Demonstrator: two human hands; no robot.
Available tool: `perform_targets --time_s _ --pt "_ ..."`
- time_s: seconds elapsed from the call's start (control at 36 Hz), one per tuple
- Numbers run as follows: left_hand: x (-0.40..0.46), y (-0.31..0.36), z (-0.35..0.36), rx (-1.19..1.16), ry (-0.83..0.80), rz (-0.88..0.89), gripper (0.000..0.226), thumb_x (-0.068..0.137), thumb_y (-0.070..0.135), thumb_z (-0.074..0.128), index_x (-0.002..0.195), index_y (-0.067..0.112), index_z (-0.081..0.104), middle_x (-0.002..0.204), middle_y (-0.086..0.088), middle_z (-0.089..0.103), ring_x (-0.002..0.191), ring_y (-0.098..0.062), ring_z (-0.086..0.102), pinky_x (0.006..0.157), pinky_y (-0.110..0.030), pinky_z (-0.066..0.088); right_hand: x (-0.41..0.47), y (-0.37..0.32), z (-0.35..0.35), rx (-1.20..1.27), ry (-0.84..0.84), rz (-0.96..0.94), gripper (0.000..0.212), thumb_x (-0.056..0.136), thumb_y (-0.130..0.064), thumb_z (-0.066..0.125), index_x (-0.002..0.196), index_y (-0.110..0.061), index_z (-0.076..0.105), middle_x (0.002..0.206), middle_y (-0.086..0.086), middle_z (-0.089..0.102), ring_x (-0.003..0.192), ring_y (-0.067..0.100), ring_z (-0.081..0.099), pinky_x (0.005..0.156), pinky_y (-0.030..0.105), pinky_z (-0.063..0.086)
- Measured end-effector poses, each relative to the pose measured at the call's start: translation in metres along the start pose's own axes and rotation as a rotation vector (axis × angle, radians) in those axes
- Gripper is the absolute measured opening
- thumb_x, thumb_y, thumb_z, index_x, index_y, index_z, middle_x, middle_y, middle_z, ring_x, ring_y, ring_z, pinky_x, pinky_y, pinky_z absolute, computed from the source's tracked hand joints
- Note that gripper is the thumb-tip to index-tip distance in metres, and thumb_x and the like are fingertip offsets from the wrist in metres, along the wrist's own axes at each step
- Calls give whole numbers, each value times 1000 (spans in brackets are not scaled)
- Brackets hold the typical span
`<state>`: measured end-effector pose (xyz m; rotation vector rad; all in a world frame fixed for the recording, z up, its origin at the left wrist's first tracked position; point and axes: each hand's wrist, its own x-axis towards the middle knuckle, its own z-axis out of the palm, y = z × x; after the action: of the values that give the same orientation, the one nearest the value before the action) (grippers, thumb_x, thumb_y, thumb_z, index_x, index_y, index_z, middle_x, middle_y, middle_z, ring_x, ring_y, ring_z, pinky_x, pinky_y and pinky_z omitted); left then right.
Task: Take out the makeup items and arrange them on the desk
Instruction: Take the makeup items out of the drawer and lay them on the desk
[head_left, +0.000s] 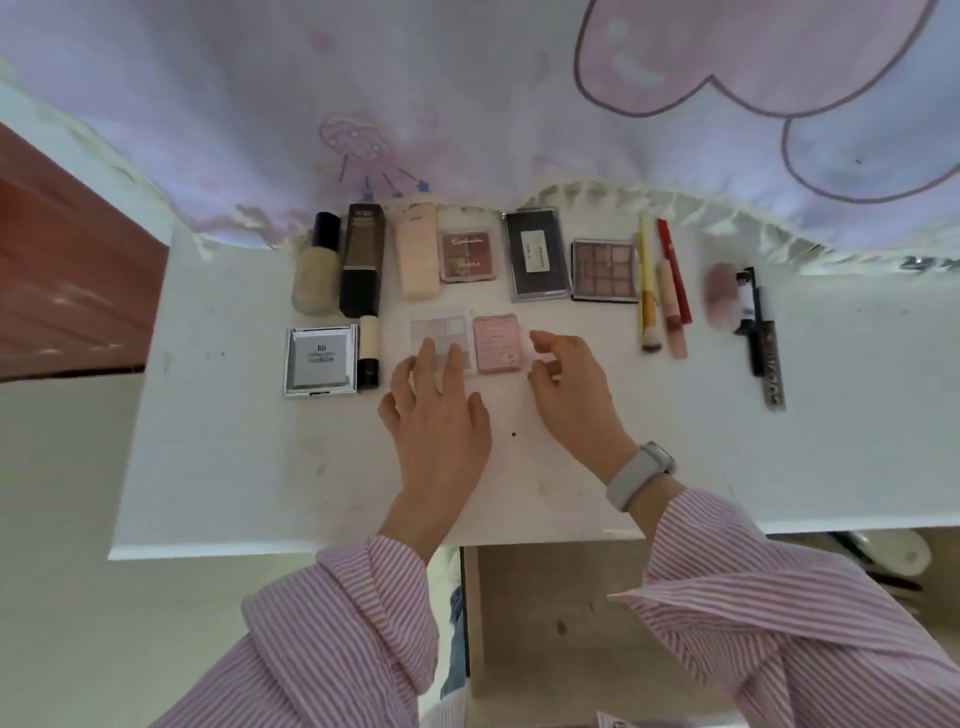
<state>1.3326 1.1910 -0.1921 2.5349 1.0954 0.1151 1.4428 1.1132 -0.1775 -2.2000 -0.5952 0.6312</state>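
six palettes (466, 256) – three bottles (315, 273), one concealer stick (368, 352), two brushes (647, 296)

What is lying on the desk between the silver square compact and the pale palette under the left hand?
In the head view, a small cream stick with a black cap lies between the silver square compact and the pale palette.
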Motion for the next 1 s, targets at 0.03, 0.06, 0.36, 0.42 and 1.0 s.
perform_targets --time_s 0.03,0.06,0.36,0.42,1.0 --pt "-6 5 0 -27 26 31 48 85 17 59 131 10 48 141 -16 41 127 -35 32 98 -51 31 -8 2 -5 28 15 -17 34 94 -5 43 127 -8 49 123 6 51 95 14 55 81 8 35" --pt "-12 10 3 -54 53 65 46 82 14 62 127 10 51 137 -16 45 125 -33 33 96 -51 34 -17 6 -11 54 20 -31 33 93 -4 43 125 -9 51 118 4 54 92 14 57 80 11 39" --pt "-144 120 58 -331 -96 505 26 88 20 44 113 17 51 117 -7 59 105 -17 50 93 -28 42 -163 155 -135 -112 -178 -42 19 90 -14 47 100 -20 62 84 -20 60 69 -1 57 67 15 43" --pt "-164 142 82 -331 -223 550 27 87 19 44 110 13 57 112 -7 60 99 -19 55 84 -31 47 -184 196 -162 -264 -308 56 20 92 -15 46 100 -14 63 89 -7 65 80 12 61 71 22 42" --pt "-177 271 240 262 -661 325 72 89 25 45 148 28 5 155 -6 -1 141 -34 -2 109 -49 21 -152 362 -222 -932 -510 44 48 86 -25 58 126 -7 39 129 14 44 118 31 42 90 41 42"
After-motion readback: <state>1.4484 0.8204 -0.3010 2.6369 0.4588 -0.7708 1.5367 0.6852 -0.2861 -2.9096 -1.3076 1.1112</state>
